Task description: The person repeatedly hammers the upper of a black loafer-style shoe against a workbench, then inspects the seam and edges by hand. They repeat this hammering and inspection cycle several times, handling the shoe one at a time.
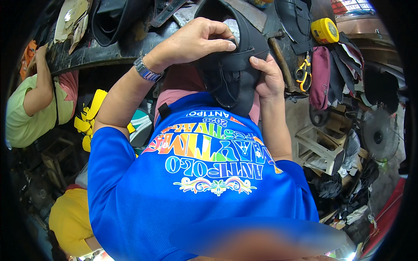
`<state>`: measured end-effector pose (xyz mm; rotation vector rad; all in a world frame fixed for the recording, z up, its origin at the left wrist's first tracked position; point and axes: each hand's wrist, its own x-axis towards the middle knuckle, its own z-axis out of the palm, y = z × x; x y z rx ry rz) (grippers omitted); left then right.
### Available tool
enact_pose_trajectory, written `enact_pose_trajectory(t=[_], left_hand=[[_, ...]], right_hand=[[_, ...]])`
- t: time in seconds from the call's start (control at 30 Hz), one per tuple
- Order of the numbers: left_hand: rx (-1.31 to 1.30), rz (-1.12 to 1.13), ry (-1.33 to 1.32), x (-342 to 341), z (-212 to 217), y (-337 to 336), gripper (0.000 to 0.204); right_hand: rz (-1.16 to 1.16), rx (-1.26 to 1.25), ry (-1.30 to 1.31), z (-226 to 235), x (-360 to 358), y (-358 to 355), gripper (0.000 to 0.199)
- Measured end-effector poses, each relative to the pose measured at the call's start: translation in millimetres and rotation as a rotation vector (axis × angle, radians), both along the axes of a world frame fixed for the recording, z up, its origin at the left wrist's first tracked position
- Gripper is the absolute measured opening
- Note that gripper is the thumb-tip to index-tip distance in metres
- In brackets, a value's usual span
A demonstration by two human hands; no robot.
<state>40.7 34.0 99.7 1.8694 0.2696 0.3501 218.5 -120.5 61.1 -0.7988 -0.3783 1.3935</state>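
Cluttered dark workbench (109,52) w/ scissors (303,71) nearby: left hand (191,41) pinches the black shoe upper (230,65), right hand (267,76) clamps its edge, apparently mid-shaping; next likely needs a firm pull.

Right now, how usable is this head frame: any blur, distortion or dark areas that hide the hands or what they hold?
Head view: strong fisheye bending with a black rim at the corners; a smeared blurred band crosses the lower shirt; left hand and right hand are sharp and evenly lit on the black shoe upper, whose dark surface hides stitching detail; the workbench behind is dim.
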Motion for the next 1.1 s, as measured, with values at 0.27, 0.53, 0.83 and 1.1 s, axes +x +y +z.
enact_pose_trajectory(t=[0.27,0.53,0.83,1.1], left_hand=[[0.525,0.312,-0.377,-5,12,-6,0.025],[-0.659,0.362,-0.161,-20,-67,13,0.047],[-0.729,0.521,-0.401,-9,-81,-16,0.062],[-0.755,0.578,-0.343,-23,-82,-13,0.049]], right_hand=[[-0.108,0.255,-0.93,77,-6,-8,0.034],[-0.174,0.468,-2.123,16,-26,48,0.024],[-0.006,0.317,-2.115,-1,-27,44,0.032],[-0.436,0.032,-1.898,13,26,-11,0.037]])
